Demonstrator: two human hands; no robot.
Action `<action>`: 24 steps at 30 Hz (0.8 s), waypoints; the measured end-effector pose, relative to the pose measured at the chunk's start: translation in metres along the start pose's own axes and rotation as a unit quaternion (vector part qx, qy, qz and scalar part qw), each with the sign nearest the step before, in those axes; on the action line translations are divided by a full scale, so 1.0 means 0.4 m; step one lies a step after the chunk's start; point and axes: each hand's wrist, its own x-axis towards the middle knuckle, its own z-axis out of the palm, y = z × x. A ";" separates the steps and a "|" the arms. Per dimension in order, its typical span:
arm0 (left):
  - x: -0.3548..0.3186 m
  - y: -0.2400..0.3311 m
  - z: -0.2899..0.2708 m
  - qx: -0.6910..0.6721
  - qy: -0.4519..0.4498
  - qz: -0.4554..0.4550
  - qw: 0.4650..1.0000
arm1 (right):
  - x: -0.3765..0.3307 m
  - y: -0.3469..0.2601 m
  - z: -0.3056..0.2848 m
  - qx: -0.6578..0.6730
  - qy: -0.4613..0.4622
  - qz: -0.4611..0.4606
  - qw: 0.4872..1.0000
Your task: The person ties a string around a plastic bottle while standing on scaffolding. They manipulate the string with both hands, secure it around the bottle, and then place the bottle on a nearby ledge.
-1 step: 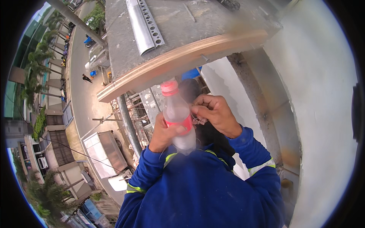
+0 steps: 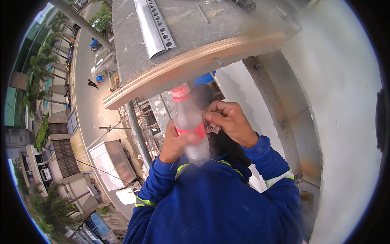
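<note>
My left hand (image 2: 174, 143) grips the lower body of a clear plastic bottle (image 2: 187, 117) with a red cap and a red label band, and holds it upright in front of my chest. My right hand (image 2: 230, 122) is beside the label, its fingertips pinched on a thin pale string (image 2: 208, 124) that runs against the bottle. Both arms wear blue sleeves with yellow-and-silver reflective stripes. A dark rounded object (image 2: 203, 95) sits just behind the bottle, mostly hidden.
A concrete slab with a plywood edge (image 2: 191, 62) juts out above, and a perforated metal strip (image 2: 154, 24) lies on it. A pale wall (image 2: 345, 122) fills the right. A steel pole (image 2: 136, 128) drops to a street far below, with a truck (image 2: 110, 162) and a person (image 2: 92, 83).
</note>
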 end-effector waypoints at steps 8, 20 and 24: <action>0.015 -0.019 -0.010 -0.048 0.016 0.010 0.999 | 0.018 0.036 -0.022 0.066 0.003 0.006 0.998; -0.046 -0.056 -0.110 0.083 0.068 -0.043 0.993 | -0.004 0.106 -0.093 0.137 0.027 0.041 0.989; -0.050 -0.084 -0.112 0.181 0.088 -0.071 0.977 | -0.005 0.136 -0.103 0.133 0.051 0.065 0.988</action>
